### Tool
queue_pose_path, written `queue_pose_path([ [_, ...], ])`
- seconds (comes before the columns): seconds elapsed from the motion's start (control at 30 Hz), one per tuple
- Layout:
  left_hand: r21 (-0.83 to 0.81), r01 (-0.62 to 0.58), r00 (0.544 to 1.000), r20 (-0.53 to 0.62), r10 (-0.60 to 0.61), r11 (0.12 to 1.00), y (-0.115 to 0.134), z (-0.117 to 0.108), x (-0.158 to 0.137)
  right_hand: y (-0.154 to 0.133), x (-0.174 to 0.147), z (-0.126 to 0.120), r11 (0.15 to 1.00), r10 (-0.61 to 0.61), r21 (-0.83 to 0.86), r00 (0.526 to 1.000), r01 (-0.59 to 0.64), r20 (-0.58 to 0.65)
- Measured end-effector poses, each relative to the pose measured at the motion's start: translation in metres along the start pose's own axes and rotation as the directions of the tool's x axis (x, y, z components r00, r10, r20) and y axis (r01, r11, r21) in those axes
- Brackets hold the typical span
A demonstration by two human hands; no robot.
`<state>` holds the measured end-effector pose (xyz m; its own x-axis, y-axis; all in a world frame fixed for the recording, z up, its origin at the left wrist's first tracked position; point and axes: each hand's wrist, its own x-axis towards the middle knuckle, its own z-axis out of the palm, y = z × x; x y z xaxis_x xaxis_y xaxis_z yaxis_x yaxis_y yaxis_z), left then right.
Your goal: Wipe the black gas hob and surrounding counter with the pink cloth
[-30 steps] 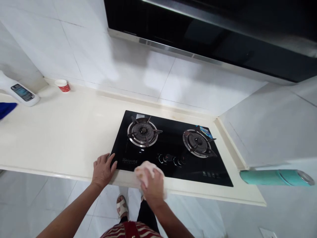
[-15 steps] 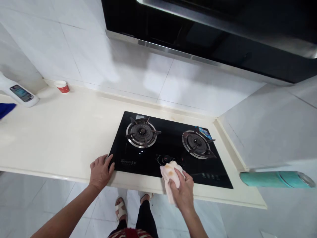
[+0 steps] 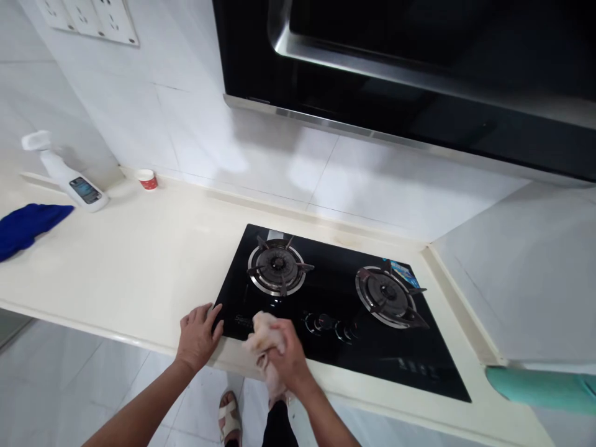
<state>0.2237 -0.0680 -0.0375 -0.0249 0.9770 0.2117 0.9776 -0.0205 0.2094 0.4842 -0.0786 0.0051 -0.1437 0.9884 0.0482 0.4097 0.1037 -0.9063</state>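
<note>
A pale pinkish cloth (image 3: 265, 335) is bunched in my right hand (image 3: 287, 357), over the front left part of the black glass gas stove (image 3: 326, 347). One end of the cloth hangs down past the counter's front edge. My left hand (image 3: 200, 335) lies on the countertop at the stove's front left corner, fingers spread and fingertips touching the glass edge. Two burners with dark pan supports, the left burner (image 3: 278, 266) and the right burner (image 3: 387, 295), sit behind the control knobs (image 3: 326, 321).
A white spray bottle (image 3: 79, 183), a blue cloth (image 3: 30, 226) and a red-and-white paper cup (image 3: 148, 180) are on the left of the cream counter (image 3: 153, 261). Overhead hangs a black range hood (image 3: 395, 74). A teal cylinder (image 3: 540, 388) is at the right end.
My right hand has moved the cloth left along the stove's front, from below the knobs to near the brand lettering. My left hand stays at the corner. The view has shifted left.
</note>
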Motion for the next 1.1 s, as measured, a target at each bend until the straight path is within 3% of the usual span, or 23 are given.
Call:
queue_pose_path([
  [0.07,-0.010,0.003,1.000,-0.004,-0.003,1.000,0.000,0.000,-0.001,-0.003,0.022,-0.032,0.990,0.117,0.103,0.976,-0.099,-0.185],
  [0.17,-0.024,0.009,1.000,-0.005,-0.009,1.000,0.000,0.000,-0.001,0.006,0.065,-0.098,0.987,0.160,0.065,0.843,-0.148,-0.514],
  [0.2,-0.029,0.010,1.000,-0.003,-0.011,1.000,0.000,0.000,-0.001,0.012,0.081,-0.118,0.984,0.158,0.018,0.809,-0.179,-0.567],
  [0.27,-0.039,0.013,1.000,0.001,-0.013,0.999,0.001,0.000,-0.002,0.025,0.112,-0.147,0.928,0.173,-0.182,0.810,-0.325,-0.561],
  [0.33,-0.048,0.016,1.000,-0.007,-0.016,0.999,0.001,0.001,-0.003,0.037,0.137,-0.157,0.802,0.230,-0.399,0.845,-0.446,-0.482],
  [0.5,-0.068,-0.007,0.999,-0.047,0.004,0.998,0.000,0.002,-0.005,0.048,0.159,-0.135,0.563,0.357,-0.675,0.877,-0.476,-0.321],
  [0.73,-0.082,-0.018,0.996,-0.085,0.011,0.996,0.000,0.005,-0.007,0.023,0.144,-0.110,0.329,0.425,-0.899,0.896,-0.289,-0.132],
  [0.97,-0.105,-0.016,0.995,-0.104,0.005,0.994,0.000,0.009,-0.008,-0.016,0.105,-0.046,0.288,0.347,-0.954,0.937,-0.078,0.028],
  [1.1,-0.109,-0.020,0.993,-0.114,0.007,0.994,0.001,0.008,-0.009,-0.028,0.077,-0.034,0.293,0.330,-0.955,0.942,-0.035,0.067],
])
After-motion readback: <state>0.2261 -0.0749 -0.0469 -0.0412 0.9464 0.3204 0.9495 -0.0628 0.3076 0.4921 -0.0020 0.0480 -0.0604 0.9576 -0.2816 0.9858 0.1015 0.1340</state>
